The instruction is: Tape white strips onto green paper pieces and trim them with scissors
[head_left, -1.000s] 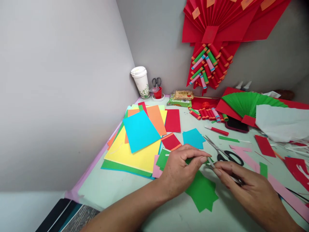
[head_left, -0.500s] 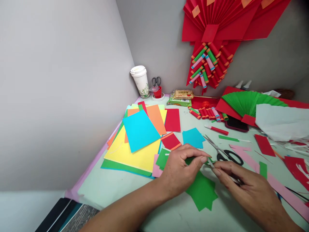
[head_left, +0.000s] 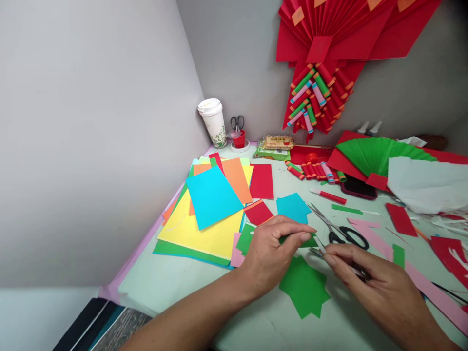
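My left hand (head_left: 272,253) is closed, thumb and forefinger pinching a green paper piece (head_left: 309,241), which is mostly hidden behind the fingers. Beside its fingertips, my right hand (head_left: 369,273) is closed around slim metal tweezers (head_left: 315,252). Their tips point left towards the green piece; a narrow pale strip (head_left: 321,244) shows at them, and I cannot tell whether it is a prong or tape. Below both hands lie overlapping green paper squares (head_left: 305,287). Black-handled scissors (head_left: 351,238) lie open on the table just beyond my right hand.
Stacked coloured sheets (head_left: 214,197) lie to the left, with blue squares (head_left: 293,208) ahead. Paper rolls (head_left: 318,171), a green folded fan (head_left: 383,153) and a phone (head_left: 358,187) are farther back. A lidded cup (head_left: 212,124) stands in the corner. Pink strips (head_left: 435,292) and scraps spread rightwards.
My left fingertips have drawn slightly left and up, away from the tweezers, and more of the green piece shows. My right hand has barely moved.
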Available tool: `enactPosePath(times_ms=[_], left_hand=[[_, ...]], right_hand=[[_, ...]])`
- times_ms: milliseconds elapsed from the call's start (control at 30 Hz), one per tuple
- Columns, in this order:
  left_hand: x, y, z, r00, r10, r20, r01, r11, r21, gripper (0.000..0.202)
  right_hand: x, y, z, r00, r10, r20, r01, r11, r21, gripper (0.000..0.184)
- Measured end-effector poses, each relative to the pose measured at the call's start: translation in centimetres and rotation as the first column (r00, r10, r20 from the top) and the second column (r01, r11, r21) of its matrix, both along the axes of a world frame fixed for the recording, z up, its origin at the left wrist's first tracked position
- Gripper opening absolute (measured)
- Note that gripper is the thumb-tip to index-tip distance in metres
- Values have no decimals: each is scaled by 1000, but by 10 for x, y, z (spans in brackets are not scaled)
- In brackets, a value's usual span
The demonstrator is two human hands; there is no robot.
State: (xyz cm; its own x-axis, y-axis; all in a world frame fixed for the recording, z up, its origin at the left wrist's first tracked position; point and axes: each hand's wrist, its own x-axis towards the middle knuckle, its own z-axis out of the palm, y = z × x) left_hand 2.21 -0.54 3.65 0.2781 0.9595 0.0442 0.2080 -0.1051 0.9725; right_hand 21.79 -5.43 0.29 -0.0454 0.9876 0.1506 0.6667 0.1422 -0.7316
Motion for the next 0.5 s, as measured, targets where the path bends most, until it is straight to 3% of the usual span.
enactPosePath(times_ms=[267,500], left_hand=[[2,-2,3,1000,-13,22,13,1000,1,15],[2,-2,2,999,-19,43,17,999,27,14]], right_hand=[[3,3,0,999,43,-12,-43,999,0,26],[-3,-1,2,998,-30,-52,29,999,-16,29]])
